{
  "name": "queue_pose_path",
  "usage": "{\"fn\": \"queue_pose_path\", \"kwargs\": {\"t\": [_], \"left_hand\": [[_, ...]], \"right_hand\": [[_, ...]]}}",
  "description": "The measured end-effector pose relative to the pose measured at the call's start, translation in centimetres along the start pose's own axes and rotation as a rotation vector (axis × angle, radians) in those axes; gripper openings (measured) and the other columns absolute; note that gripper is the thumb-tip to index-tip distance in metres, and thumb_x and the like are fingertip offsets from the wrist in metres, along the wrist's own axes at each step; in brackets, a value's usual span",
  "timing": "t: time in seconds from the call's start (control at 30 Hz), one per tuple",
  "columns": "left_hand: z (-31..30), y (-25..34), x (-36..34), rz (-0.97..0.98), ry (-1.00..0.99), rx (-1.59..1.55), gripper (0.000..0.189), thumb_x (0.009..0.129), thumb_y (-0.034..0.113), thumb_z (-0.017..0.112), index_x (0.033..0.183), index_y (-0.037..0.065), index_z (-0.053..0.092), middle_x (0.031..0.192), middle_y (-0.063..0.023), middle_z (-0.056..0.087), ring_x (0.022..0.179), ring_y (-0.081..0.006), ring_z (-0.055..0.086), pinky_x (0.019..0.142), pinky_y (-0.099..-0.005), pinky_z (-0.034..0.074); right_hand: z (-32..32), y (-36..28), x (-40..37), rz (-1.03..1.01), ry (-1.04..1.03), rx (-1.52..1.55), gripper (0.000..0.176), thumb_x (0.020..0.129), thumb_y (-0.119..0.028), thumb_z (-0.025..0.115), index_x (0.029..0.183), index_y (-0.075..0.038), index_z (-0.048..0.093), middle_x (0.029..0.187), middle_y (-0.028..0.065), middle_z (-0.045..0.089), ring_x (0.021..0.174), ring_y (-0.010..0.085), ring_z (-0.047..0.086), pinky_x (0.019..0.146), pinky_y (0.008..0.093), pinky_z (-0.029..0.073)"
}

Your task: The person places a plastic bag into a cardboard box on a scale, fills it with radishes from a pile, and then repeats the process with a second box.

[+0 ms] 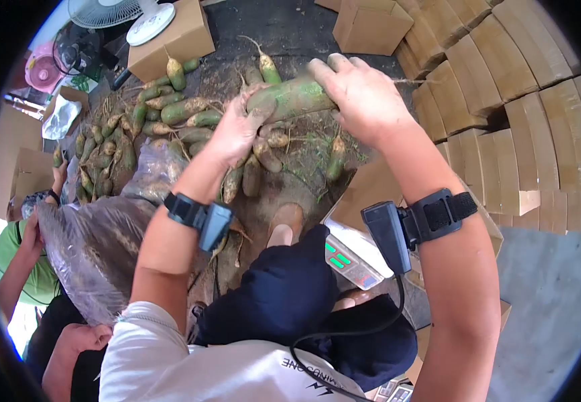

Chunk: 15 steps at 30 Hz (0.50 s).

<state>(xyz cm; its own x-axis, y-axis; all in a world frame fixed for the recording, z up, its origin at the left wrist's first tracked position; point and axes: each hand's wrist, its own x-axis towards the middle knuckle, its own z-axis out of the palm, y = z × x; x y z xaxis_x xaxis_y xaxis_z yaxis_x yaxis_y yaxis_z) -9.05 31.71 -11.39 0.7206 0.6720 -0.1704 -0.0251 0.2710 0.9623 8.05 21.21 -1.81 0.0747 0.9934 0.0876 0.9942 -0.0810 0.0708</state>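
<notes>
A large green radish (297, 99) is held up crosswise between my two hands, above the pile on the floor. My left hand (237, 127) grips its left end, thumb along the near side. Around the right end wraps my right hand (361, 97), covering that tip; a thin root sticks out beyond the hand. Below the held radish lie several smaller radishes, one of them (267, 155) just under it. Another radish with a pale top (336, 157) lies apart, below my right hand, beside scattered green leaf scraps.
More radishes (183, 110) spread to the left. A digital scale (354, 261) with green digits stands by my knee, near an open carton (364, 194). Stacked cardboard boxes (505, 60) line the right. At left, another person's arm (19, 268) is beside a plastic sack (102, 234).
</notes>
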Motion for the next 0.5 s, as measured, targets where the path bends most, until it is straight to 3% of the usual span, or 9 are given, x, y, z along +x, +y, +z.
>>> {"fn": "queue_pose_path", "kwargs": {"t": [0.17, 0.27, 0.3, 0.4, 0.47, 0.5], "left_hand": [[1.6, -1.2, 1.5, -0.122, 0.347, -0.288, 0.048, 0.096, 0.053, 0.039, 0.103, 0.007, 0.052, 0.066, 0.0017, 0.046, 0.051, -0.0064, 0.035, 0.044, -0.0226, 0.026], [2.2, -1.0, 2.0, -0.090, 0.403, -0.247, 0.046, 0.097, 0.052, 0.039, 0.095, 0.008, 0.052, 0.059, 0.0038, 0.038, 0.048, -0.0069, 0.033, 0.043, -0.0233, 0.026], [1.9, -0.7, 2.0, -0.038, 0.362, 0.047, 0.042, 0.097, 0.048, 0.041, 0.092, 0.008, 0.053, 0.060, 0.0037, 0.041, 0.047, -0.0074, 0.032, 0.043, -0.0234, 0.026], [0.8, -1.6, 2.7, -0.107, 0.296, 0.388, 0.039, 0.098, 0.043, 0.044, 0.096, 0.006, 0.055, 0.062, 0.0033, 0.043, 0.048, -0.0078, 0.035, 0.043, -0.0241, 0.028], [0.3, -2.0, 2.9, -0.112, 0.234, 0.158, 0.038, 0.097, 0.039, 0.046, 0.110, 0.004, 0.056, 0.077, -0.0018, 0.055, 0.060, -0.0108, 0.049, 0.049, -0.0228, 0.036], [-0.1, -2.3, 3.6, -0.132, 0.252, 0.127, 0.039, 0.097, 0.037, 0.047, 0.116, 0.004, 0.055, 0.088, -0.0044, 0.057, 0.070, -0.0134, 0.053, 0.055, -0.0242, 0.040]], "right_hand": [[0.4, 0.1, 0.7, 0.049, 0.007, 0.062, 0.059, 0.069, 0.002, 0.064, 0.123, -0.013, 0.047, 0.111, 0.0131, 0.054, 0.103, 0.0315, 0.057, 0.084, 0.0427, 0.050], [0.6, 0.5, 0.3, 0.048, 0.053, 0.035, 0.057, 0.070, 0.001, 0.064, 0.122, -0.014, 0.048, 0.110, 0.0127, 0.055, 0.103, 0.0316, 0.057, 0.083, 0.0422, 0.050], [0.6, 0.9, 0.0, 0.042, 0.066, 0.003, 0.056, 0.070, 0.000, 0.064, 0.122, -0.014, 0.048, 0.110, 0.0126, 0.055, 0.102, 0.0316, 0.057, 0.083, 0.0420, 0.050], [0.9, 1.9, -0.9, -0.056, 0.211, -0.061, 0.042, 0.076, -0.002, 0.058, 0.115, -0.015, 0.056, 0.100, 0.0101, 0.059, 0.098, 0.0282, 0.060, 0.081, 0.0422, 0.051], [0.3, 2.8, -1.2, -0.101, 0.176, -0.042, 0.050, 0.070, -0.005, 0.064, 0.118, -0.011, 0.053, 0.105, 0.0144, 0.058, 0.097, 0.0315, 0.060, 0.081, 0.0421, 0.049], [-0.7, 3.2, -1.3, -0.137, 0.207, -0.086, 0.037, 0.075, -0.008, 0.061, 0.112, -0.010, 0.055, 0.101, 0.0116, 0.058, 0.094, 0.0283, 0.060, 0.078, 0.0395, 0.050]]}}
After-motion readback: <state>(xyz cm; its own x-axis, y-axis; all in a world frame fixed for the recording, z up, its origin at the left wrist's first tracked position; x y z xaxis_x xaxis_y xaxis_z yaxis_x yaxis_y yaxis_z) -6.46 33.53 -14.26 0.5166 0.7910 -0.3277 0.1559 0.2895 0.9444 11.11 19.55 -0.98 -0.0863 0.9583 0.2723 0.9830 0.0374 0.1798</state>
